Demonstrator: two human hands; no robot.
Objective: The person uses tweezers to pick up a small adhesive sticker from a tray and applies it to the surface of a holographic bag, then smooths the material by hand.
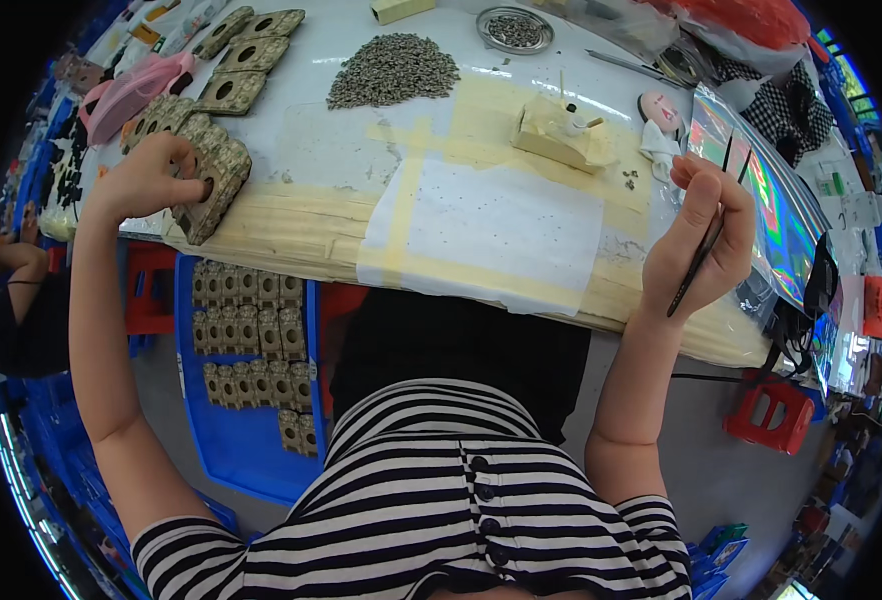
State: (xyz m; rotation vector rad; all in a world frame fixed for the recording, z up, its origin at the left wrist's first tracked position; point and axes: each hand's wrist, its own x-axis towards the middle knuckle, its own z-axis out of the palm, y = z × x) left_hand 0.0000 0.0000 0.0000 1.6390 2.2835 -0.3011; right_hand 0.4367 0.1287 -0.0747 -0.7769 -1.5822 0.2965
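Left arm stretched out far to the side, left hand (151, 178) curled with fingers clamped; right forearm raised upright, right hand (699, 240) pinched closed, fingers bent.

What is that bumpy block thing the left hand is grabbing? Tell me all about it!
The block is thick and roughly square, grey-brown and covered in small sparkly studs, with a round hole in its face. It stands tilted on edge at the table's front edge. The left hand grips it, one finger poking toward the hole. Similar blocks lie just behind it.

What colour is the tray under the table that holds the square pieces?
Blue. The tray shows best in the head view, below the left hand.
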